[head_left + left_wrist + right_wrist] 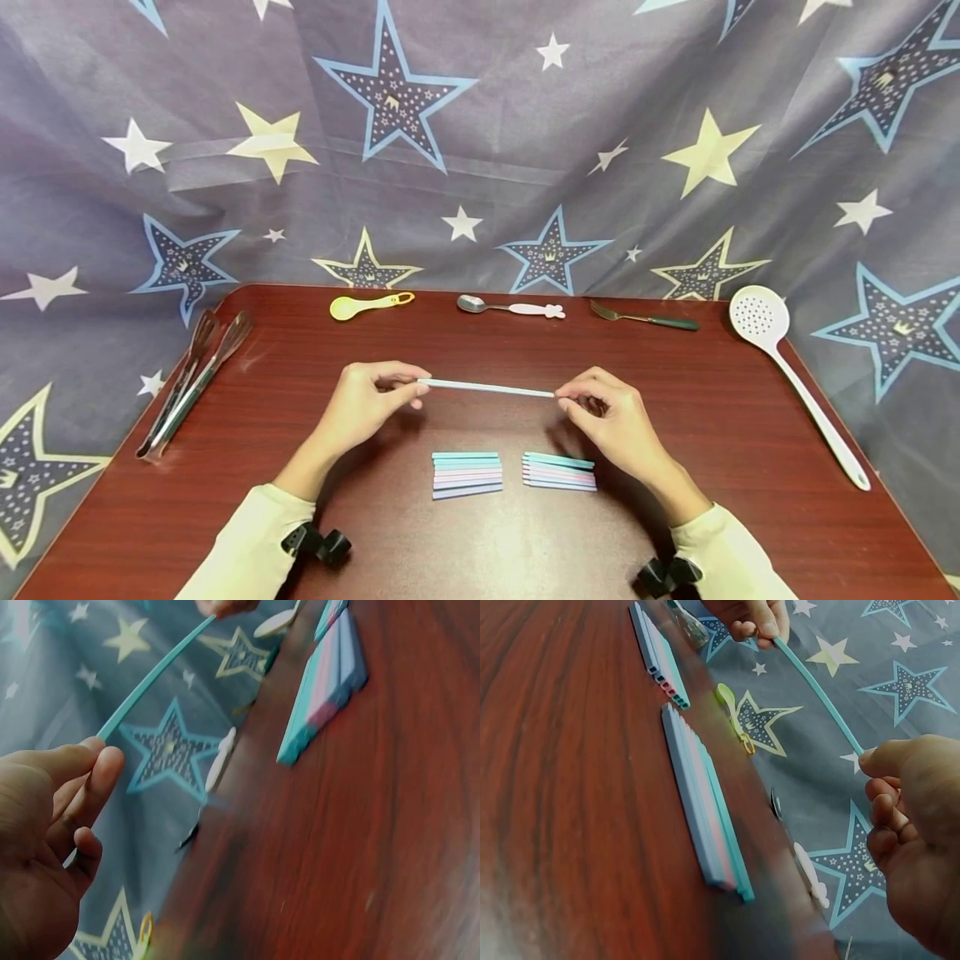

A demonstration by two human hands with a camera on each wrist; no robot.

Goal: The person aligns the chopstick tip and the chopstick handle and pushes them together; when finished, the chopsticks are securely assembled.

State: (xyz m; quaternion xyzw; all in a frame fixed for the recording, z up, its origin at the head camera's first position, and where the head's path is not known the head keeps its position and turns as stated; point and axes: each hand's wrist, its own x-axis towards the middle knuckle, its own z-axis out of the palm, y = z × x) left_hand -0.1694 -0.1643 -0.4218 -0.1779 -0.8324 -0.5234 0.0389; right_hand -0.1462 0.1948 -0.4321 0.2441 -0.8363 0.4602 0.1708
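Observation:
A long, thin teal stick (487, 387), paler in the head view, is held up above the table between the two hands. My left hand (369, 402) pinches its left end between thumb and fingers, and my right hand (617, 418) pinches the right end the same way. Nearer the person, two flat bundles of shorter pastel sticks lie side by side: the left bundle (467, 476) and the right bundle (559, 472), in teal, pink and bluish lilac. Some ends look hollow in the right wrist view (673, 696). Neither hand touches the bundles.
Along the back edge lie a yellow spoon (367, 305), a spoon with a pink-white handle (517, 307) and a green-handled fork (647, 317). Metal tongs (191, 387) lie at the left edge, a white skimmer (806, 383) at the right. A star-patterned cloth (480, 183) hangs behind the table.

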